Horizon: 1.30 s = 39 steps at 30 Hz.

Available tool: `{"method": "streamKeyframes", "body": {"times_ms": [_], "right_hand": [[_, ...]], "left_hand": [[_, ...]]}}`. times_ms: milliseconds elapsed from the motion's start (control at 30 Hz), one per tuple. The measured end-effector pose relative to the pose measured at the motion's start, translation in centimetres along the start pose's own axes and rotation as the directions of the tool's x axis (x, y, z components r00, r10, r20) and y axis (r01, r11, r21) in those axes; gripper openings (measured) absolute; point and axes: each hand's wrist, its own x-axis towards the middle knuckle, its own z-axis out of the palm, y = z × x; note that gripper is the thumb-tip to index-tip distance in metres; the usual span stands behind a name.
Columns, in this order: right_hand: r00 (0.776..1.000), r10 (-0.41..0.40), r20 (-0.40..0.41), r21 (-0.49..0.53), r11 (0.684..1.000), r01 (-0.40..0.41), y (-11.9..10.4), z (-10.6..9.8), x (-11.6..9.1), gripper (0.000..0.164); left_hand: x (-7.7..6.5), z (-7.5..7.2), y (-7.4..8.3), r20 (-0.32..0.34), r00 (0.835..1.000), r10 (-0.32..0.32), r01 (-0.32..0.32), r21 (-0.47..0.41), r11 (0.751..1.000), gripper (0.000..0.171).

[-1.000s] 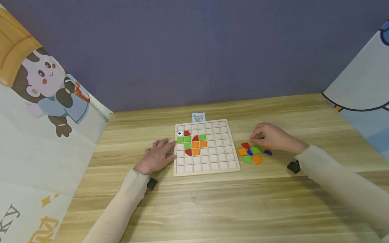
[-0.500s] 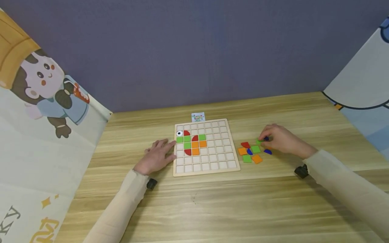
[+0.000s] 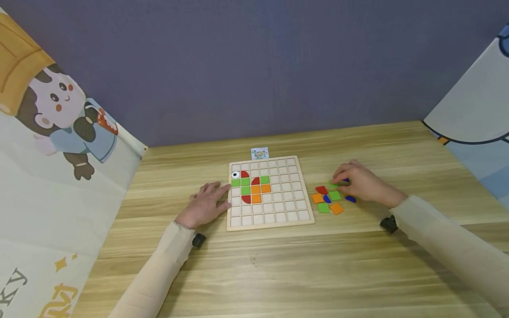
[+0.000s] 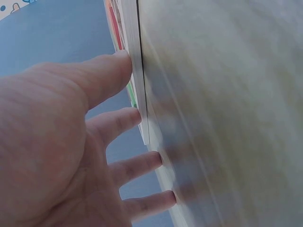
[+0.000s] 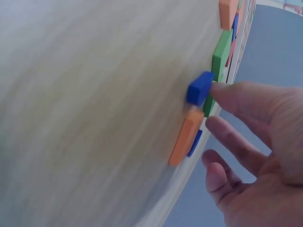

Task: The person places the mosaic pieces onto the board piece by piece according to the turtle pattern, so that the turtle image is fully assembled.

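Observation:
My left hand (image 3: 206, 206) lies with its fingers spread at the left edge of a wooden grid board (image 3: 287, 216). In the left wrist view its thumb and index fingertips (image 4: 134, 114) touch the board's side. The board bears a white eye tile (image 3: 235, 175) and red, green and orange tiles at its left. Right of the board, my right hand (image 3: 359, 182) pinches a small green tile (image 3: 334, 184) between thumb and index finger, low over the table. Most of that tile is hidden by the fingers. In the right wrist view a blue half-round tile (image 5: 200, 88) lies beside the thumb.
Loose tiles lie between board and right hand: a red one (image 3: 321, 190), green squares (image 3: 324, 208), orange squares (image 3: 336, 208) and blue half-rounds (image 3: 350, 199). A small picture card (image 3: 260, 153) lies behind the board. A dark blue panel (image 3: 270, 79) rises at the table's back.
My right hand shifted right among the loose tiles, then slightly back left, with a green tile now showing at its fingertips. The left hand and board have stayed in place.

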Motion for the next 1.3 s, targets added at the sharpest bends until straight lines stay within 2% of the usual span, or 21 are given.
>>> {"method": "streamKeyframes", "body": {"times_ms": [267, 433, 700, 933, 1300], "right_hand": [[0.995, 0.084, 0.051, -0.002, 0.996, -0.084, -0.3, 0.2, 0.7, 0.021], [0.995, 0.092, 0.029, -0.028, 0.995, -0.092, -0.4, 0.1, 1.2, 0.019], [1.0, 0.031, -0.004, 0.048, 0.998, -0.031, -2.6, 0.5, 2.6, 0.018], [0.995, -0.102, -0.014, 0.069, 0.992, 0.103, -5.4, 1.8, 4.3, 0.016], [0.982, -0.148, 0.113, 0.117, 0.984, 0.135, -9.9, 3.5, 7.2, 0.016]], "left_hand": [[-0.1, 0.0, 0.0, -0.002, 1.0, 0.008, -0.008, -0.003, 1.0, 0.061], [0.0, 0.0, 0.0, -0.002, 1.0, 0.01, -0.01, 0.001, 1.0, 0.061], [0.1, 0.1, -0.1, -0.005, 1.0, -0.002, 0.002, -0.006, 1.0, 0.061], [0.0, 0.1, 0.0, -0.006, 1.0, 0.001, -0.001, -0.003, 1.0, 0.061], [0.0, 0.0, 0.0, 0.004, 1.0, -0.012, 0.012, -0.017, 1.0, 0.061]]}}
